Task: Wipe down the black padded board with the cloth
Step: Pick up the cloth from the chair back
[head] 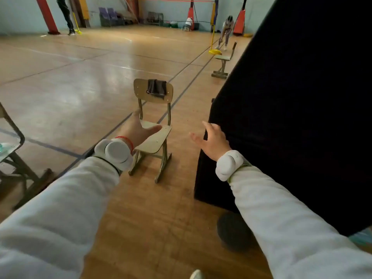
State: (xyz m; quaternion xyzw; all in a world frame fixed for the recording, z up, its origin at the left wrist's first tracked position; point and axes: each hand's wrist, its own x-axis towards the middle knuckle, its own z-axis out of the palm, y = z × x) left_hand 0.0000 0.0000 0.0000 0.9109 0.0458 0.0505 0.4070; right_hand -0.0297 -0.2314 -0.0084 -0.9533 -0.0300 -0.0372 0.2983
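The black padded board (pixel 298 109) stands upright on the right and fills that side of the view. A dark grey cloth (pixel 156 89) hangs over the backrest of a small wooden chair (pixel 154 144) in the middle. My left hand (pixel 138 130) reaches forward over the chair's seat, fingers spread and empty, well short of the cloth. My right hand (pixel 214 139) is stretched out with relaxed fingers at the board's left edge, holding nothing.
A folding table leg and frame (pixel 14 158) stand at the left. A second small chair (pixel 223 63) sits farther back beside the board. People, red padded posts (pixel 47 15) and a net are at the far end of the wooden gym floor.
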